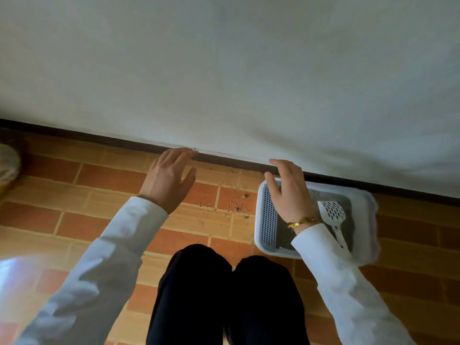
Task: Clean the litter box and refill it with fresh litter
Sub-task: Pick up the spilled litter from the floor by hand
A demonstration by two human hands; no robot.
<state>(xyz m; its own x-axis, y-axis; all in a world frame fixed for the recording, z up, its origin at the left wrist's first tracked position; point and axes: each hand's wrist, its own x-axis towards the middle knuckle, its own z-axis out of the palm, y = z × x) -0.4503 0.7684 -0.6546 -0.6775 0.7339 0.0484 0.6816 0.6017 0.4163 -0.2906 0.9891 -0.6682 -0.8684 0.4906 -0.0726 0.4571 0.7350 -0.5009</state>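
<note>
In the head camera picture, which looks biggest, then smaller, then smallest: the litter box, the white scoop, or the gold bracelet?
1. Litter box, by far the biggest.
2. White scoop, lying inside the box.
3. Gold bracelet, on the right wrist, smallest.
The bracelet sits nearer the camera and only part of it shows, yet it looks smallest anyway.
</note>
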